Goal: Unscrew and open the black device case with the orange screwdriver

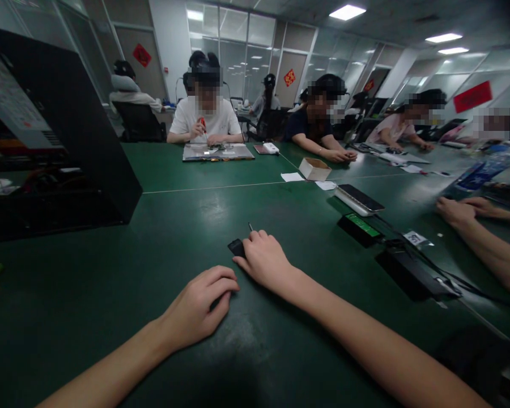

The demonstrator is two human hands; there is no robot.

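Observation:
My left hand (199,303) rests on the green table (174,243), fingers loosely curled and a gap showing between thumb and forefinger. I see nothing in it. Just ahead and to the right lies my right hand (267,258), palm down, its fingers bent over a small flat black piece (237,247). That piece sticks out to the left between thumb and forefinger; its kind cannot be made out. A thin metal rod (250,226) pokes out beyond the fingertips. Whatever else is under the palm is hidden.
On the left stands an open black computer case (106,141). At right are a black device with a green label (362,225), a black adapter (412,275) with cables, and a phone (360,198) on a white box. A person's hands (459,212) rest at far right; others work opposite.

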